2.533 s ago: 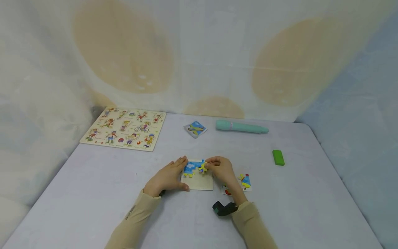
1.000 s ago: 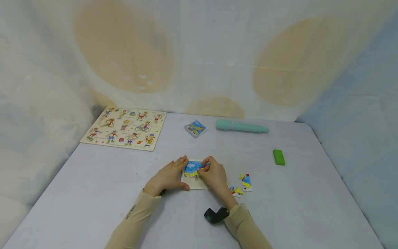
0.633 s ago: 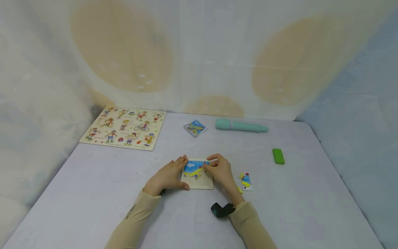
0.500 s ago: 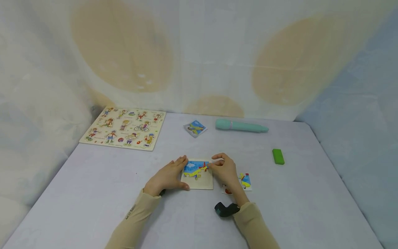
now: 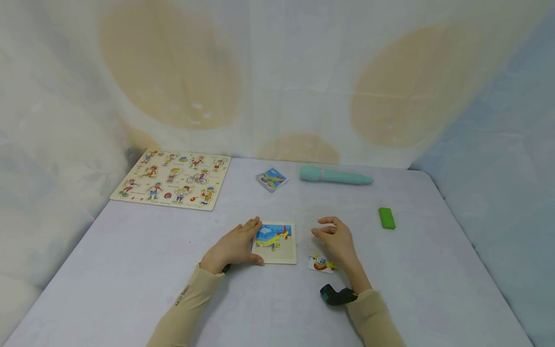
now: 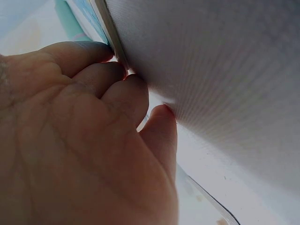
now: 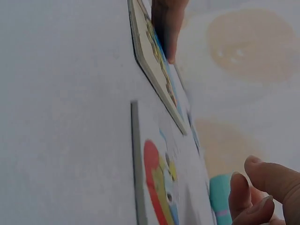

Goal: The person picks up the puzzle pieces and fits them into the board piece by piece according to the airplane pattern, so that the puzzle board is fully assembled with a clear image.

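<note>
A: Surroundings first. Beyond the left hand, farther out and to its left, lies a large picture board. Straight ahead of the space between the hands lie a small picture card and a teal pen-shaped object; a green block sits right of the right hand.

B: Obstructions?

A: The left hand covers the left edge of the puzzle board. The right hand and wrist hide the table beneath them.

B: Position of the work?

A: The board lies between the hands, its upper part filled, its lower part bare. A loose jigsaw section lies flat between board and right wrist.

B: Differences between views?

A: The right wrist view shows the thickness of both board and section; the head view gives the board's picture. The left wrist view shows the left palm side, fingertips at the board's edge.

B: Poses?

A: Left: fingers extended, thumb spread toward the near corner, steadying nothing by pinch. Right: fingers loosely bent, thumb and forefinger apart, nothing between.
</note>
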Demonstrator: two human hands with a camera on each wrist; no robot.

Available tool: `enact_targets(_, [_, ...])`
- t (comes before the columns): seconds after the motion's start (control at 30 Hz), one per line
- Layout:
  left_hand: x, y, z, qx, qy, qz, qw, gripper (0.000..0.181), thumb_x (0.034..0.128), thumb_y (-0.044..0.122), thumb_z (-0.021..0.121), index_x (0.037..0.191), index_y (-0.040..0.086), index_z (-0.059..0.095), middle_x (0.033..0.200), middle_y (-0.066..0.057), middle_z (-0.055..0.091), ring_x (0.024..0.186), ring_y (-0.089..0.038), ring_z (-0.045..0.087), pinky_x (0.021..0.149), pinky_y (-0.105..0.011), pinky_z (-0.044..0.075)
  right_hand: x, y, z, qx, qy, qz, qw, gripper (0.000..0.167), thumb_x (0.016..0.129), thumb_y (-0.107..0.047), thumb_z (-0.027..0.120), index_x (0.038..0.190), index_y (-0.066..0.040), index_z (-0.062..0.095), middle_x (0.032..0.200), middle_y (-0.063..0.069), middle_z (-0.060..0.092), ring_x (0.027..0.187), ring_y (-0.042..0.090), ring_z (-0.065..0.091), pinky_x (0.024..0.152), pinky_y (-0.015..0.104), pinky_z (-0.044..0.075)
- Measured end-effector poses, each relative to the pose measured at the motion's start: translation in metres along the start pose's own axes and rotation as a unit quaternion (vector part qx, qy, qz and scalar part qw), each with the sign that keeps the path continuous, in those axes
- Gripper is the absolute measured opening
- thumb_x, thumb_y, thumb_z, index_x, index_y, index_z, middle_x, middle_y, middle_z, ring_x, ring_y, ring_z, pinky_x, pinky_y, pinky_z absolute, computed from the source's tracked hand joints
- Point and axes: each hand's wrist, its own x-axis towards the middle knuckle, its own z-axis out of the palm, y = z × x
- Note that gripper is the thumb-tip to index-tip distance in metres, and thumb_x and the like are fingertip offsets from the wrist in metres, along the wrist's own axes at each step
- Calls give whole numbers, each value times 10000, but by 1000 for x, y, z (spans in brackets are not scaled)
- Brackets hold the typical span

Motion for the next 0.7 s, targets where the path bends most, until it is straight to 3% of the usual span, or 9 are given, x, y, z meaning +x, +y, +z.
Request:
enact_targets(0.17, [-1, 0, -1, -16, 9, -15, 10000, 1041, 734, 438, 819, 1521, 27, 274, 1617, -116, 212, 1500, -280, 207, 1234, -468, 193, 0, 13, -20, 114, 92, 67, 9999, 370, 892, -285, 701, 1199, -100, 608, 1020, 104, 714, 761, 97, 579, 620, 186, 471])
enact_targets(0.4, [-1, 1, -1, -79, -1, 24, 10000, 1040, 733, 432, 821, 1516, 14, 279, 1613, -129, 220, 1497, -292, 212, 1230, -477, 200, -3, 28, -44, -140, 77, 46, 9999, 438, 911, -326, 675, 1280, -114, 574, 1180, 127, 681, 1040, 180, 633, 795, 181, 488])
enact_targets(0.5, [-1, 2, 0, -74, -2, 32, 10000, 1041, 731, 433, 821, 1515, 13, 280, 1613, -127, 221, 1497, -291, 214, 1229, -477, 203, -7, 32, -53, -336, 71, 61, 9994, 446, 921, -308, 664, 1305, -110, 555, 1217, 137, 670, 1077, 213, 624, 767, 180, 476])
enact_targets(0.6, [-1, 2, -1, -80, -13, 10, 10000, 1041, 731, 430, 822, 1516, 17, 280, 1614, -125, 218, 1498, -289, 213, 1230, -476, 200, -9, 36, -61, -472, 78, 48, 9988, 453, 920, -293, 667, 1310, -94, 549, 1224, 136, 672, 1075, 163, 621, 768, 155, 468])
enact_targets(0.7, [-1, 3, -1, -107, -16, -10, 9999, 1040, 730, 427, 824, 1517, 20, 280, 1614, -124, 219, 1497, -289, 213, 1231, -476, 198, -11, 42, -68, -552, 95, 9, 9984, 457, 914, -277, 676, 1307, -80, 550, 1216, 138, 678, 1102, 145, 623, 859, 177, 474])
